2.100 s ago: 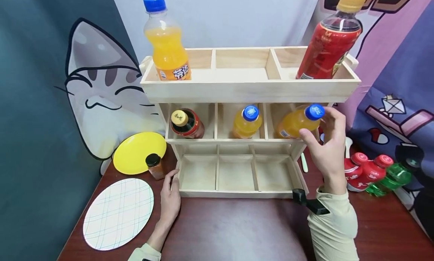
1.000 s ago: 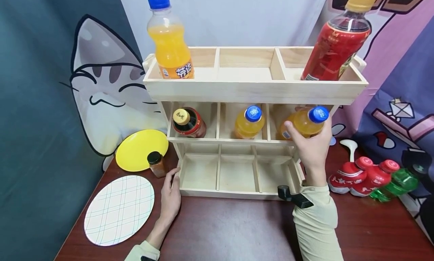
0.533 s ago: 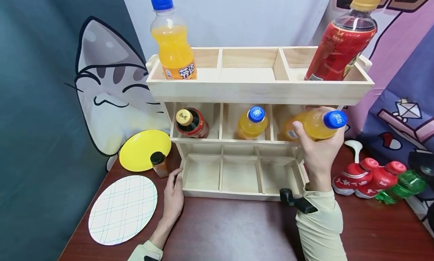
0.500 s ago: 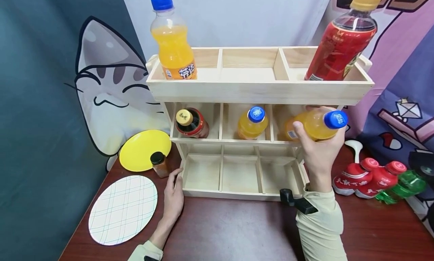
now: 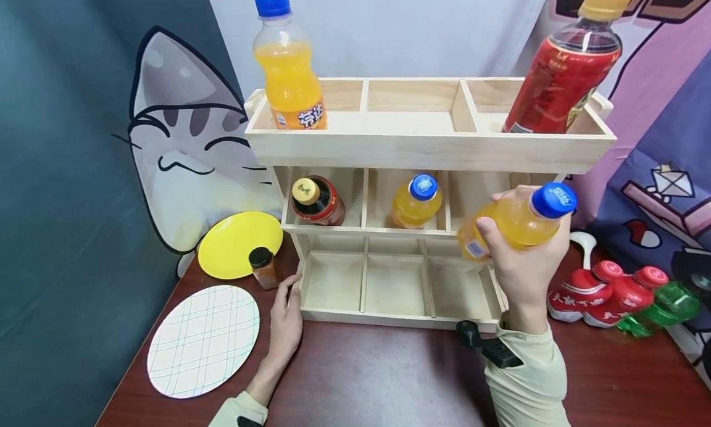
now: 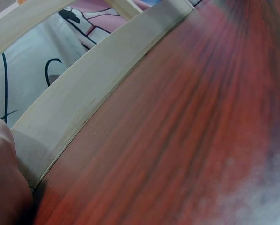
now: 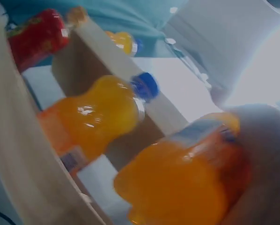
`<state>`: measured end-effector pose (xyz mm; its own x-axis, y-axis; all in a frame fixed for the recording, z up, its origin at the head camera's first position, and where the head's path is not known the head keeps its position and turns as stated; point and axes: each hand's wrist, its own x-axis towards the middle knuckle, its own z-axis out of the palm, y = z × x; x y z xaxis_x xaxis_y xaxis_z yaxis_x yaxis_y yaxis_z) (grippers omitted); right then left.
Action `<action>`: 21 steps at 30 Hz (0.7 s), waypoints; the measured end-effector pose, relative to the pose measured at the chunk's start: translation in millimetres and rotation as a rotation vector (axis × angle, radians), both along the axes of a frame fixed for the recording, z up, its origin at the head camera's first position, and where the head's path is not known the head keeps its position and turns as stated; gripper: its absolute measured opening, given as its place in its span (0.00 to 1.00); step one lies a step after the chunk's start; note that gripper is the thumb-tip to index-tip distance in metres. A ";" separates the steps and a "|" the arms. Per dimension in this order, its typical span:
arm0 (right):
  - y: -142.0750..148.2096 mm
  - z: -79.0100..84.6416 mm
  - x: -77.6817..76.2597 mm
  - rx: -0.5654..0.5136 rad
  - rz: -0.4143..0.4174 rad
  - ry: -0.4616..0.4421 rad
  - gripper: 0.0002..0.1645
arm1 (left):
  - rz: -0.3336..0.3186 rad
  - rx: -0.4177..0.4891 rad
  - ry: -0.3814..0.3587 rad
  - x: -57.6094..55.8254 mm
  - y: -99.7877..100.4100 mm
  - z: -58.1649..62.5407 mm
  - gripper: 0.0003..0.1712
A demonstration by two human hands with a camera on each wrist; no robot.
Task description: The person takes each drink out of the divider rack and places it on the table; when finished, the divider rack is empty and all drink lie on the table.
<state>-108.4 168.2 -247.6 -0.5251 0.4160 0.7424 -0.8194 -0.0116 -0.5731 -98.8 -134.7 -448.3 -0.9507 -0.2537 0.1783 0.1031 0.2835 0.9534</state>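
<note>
My right hand [image 5: 528, 273] grips an orange soda bottle [image 5: 519, 223] with a blue cap, tilted with its cap to the right. It hangs in front of the right compartment of the middle tier of a wooden shelf [image 5: 428, 152]. In the right wrist view this bottle [image 7: 177, 187] fills the lower middle, beside another orange soda bottle [image 7: 95, 112] in the shelf. My left hand [image 5: 284, 328] rests at the bottom tier's left front corner, its fingers touching the side wall; the left wrist view shows part of the hand [image 6: 6, 183] at that corner.
In the middle tier stand a gold-capped dark drink bottle [image 5: 319, 202] and an orange soda bottle [image 5: 416, 205]. Two taller bottles stand on top. A jar [image 5: 263, 269], yellow plate [image 5: 236, 242] and checked oval mat [image 5: 205, 340] lie left; red bottles [image 5: 583, 294], a green bottle [image 5: 663, 310] and spoon [image 5: 584, 245] right.
My right hand has closed round the right-hand orange soda bottle and drawn it forward and down, out of its middle-tier compartment. My left hand has stayed at the shelf corner.
</note>
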 end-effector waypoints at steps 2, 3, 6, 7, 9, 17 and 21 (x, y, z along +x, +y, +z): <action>-3.9 -1.1 1.1 -0.011 0.025 0.004 0.30 | -0.001 0.007 0.009 -0.1 -0.5 -0.9 0.17; -5.8 -1.6 1.5 -0.018 0.045 0.006 0.29 | 0.000 0.008 0.012 -0.2 -0.6 -1.2 0.17; -10.8 -3.9 2.5 0.006 0.081 0.001 0.29 | 0.005 0.001 0.016 -0.1 -0.7 -1.9 0.17; -11.8 -4.8 3.0 0.025 0.089 -0.004 0.30 | 0.006 0.000 0.018 -0.4 -0.3 -2.0 0.17; -13.9 -7.2 3.3 0.066 0.114 -0.004 0.32 | 0.009 -0.002 0.016 -0.8 0.5 -2.0 0.17; -32.5 -24.8 0.0 0.201 0.238 -0.017 0.39 | 0.012 0.006 0.004 -1.0 1.1 -2.5 0.17; -45.3 -34.6 -1.9 0.268 0.312 -0.040 0.42 | 0.020 0.001 0.004 0.3 1.4 -2.0 0.17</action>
